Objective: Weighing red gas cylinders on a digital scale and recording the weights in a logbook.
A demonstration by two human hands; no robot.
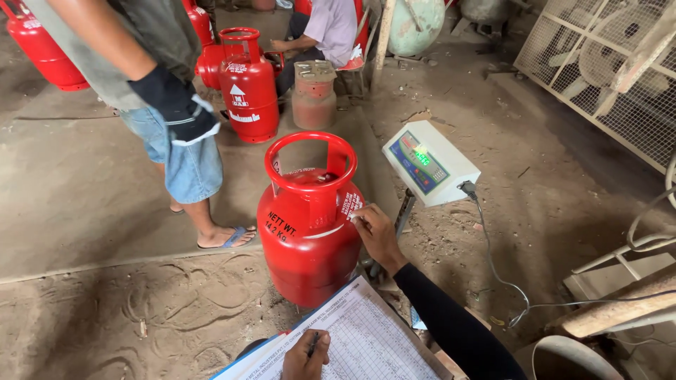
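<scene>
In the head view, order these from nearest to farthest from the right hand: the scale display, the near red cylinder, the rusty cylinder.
From the right hand:
1. Near red cylinder, touched, just left.
2. Scale display, up right.
3. Rusty cylinder, far behind.

Two hands, busy

Right hand (377,236) reaches out on a long dark sleeve, fingers bent; left hand (306,357) stays low, curled tight.

A red gas cylinder (310,236) stands upright on the dirt floor, just beside a scale's stand, with a ring handle on top and dark lettering on its shoulder. A pen (313,344) rests tip-down on a ruled tally sheet (373,338) lying at the bottom edge.
</scene>
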